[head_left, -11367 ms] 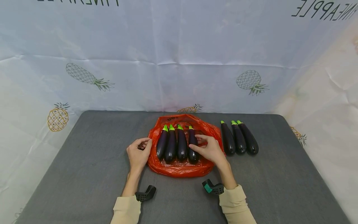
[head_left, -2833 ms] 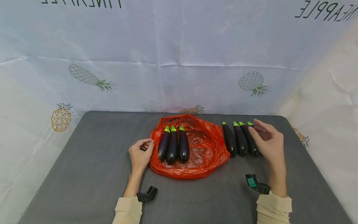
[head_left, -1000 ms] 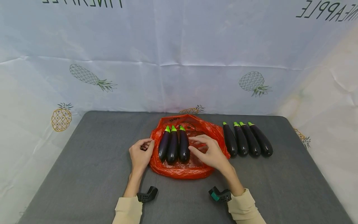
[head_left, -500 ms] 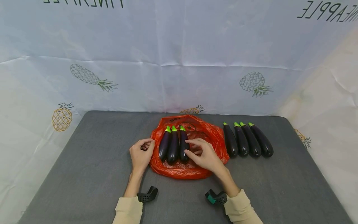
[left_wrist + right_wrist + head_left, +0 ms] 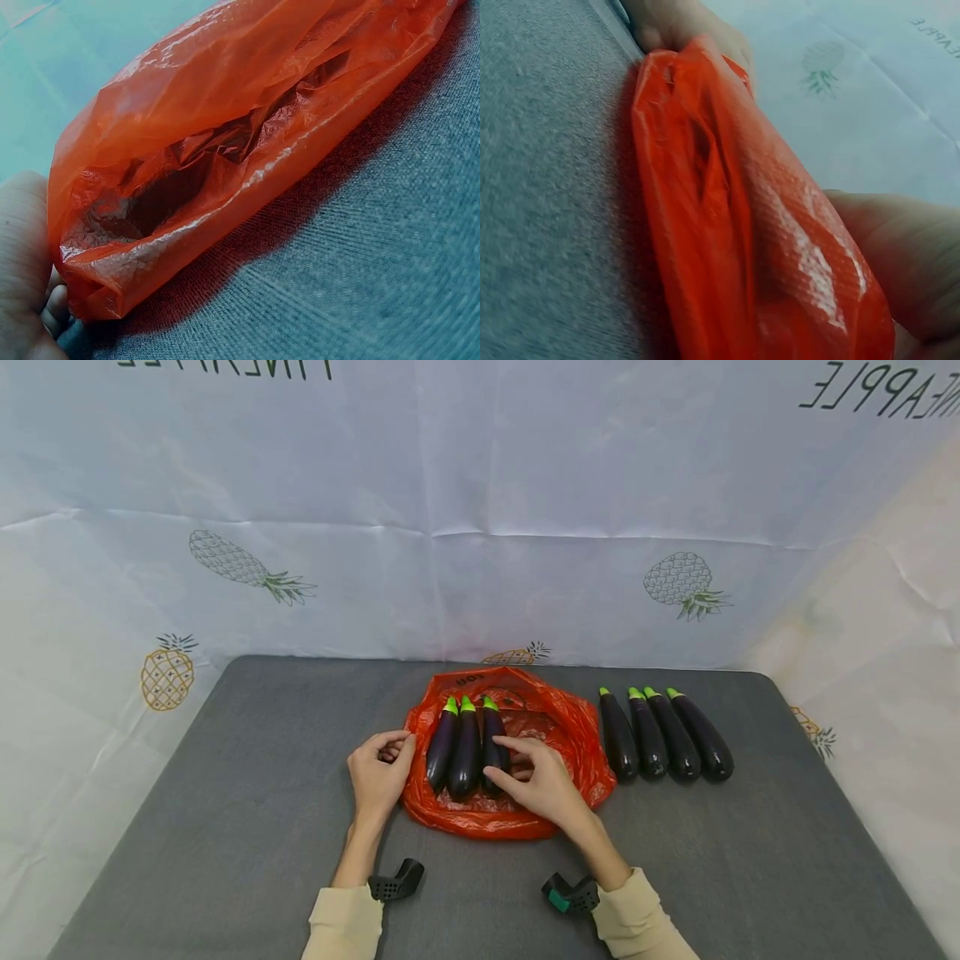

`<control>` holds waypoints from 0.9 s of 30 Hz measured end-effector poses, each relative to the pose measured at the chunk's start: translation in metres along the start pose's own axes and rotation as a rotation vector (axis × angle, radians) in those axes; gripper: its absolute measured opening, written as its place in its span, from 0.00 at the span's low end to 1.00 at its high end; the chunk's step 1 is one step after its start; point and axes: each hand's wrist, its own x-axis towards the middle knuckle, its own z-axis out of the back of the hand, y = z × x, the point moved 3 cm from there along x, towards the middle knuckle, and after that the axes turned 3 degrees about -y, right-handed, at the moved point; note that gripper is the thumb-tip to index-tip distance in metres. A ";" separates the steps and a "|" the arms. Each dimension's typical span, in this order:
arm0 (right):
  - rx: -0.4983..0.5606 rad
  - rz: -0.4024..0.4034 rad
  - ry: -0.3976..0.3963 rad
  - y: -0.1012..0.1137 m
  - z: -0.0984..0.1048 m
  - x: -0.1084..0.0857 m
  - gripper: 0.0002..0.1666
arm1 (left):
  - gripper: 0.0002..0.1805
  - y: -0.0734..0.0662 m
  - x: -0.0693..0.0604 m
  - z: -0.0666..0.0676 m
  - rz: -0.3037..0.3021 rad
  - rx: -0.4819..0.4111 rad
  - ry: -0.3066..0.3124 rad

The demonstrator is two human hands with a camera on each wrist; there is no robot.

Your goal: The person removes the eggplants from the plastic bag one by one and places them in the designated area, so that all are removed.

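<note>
A red plastic bag [image 5: 480, 827] lies with its mouth spread, holding three dark purple eggplants with green stem ends. At the bag's left edge, my left hand [image 5: 378, 772] pinches the plastic; the left wrist view shows part of this hand against the bag [image 5: 225, 67]. My right hand [image 5: 542, 781] reaches into the bag and grips the rightmost eggplant [image 5: 492, 722] there, thumb and forefinger laid across it. To its left lie the middle eggplant [image 5: 465, 752] and the leftmost eggplant [image 5: 441, 752]. In the right wrist view, the bag's wall hides the right fingertips.
Several more eggplants [image 5: 678, 739] lie in a row on the grey table [image 5: 225, 827], just right of the bag. Behind the table hangs a pale cloth [image 5: 480, 585] printed with pineapples. Each wrist wears a black camera mount [image 5: 395, 880].
An eggplant earlier in the bag now lies at the row's right end. My right hand came back to the bag and moved left onto the rightmost eggplant there. My left hand stayed put.
</note>
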 end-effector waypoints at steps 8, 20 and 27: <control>0.028 -0.065 -0.025 0.000 -0.005 0.000 0.31 | 0.05 -0.002 0.000 -0.001 0.002 0.009 -0.018; 0.036 -0.066 -0.056 0.000 -0.005 -0.001 0.30 | 0.04 -0.001 0.000 -0.002 0.023 0.020 -0.010; 0.040 -0.081 -0.098 -0.001 -0.006 -0.001 0.27 | 0.03 -0.001 0.000 0.001 0.011 0.019 0.015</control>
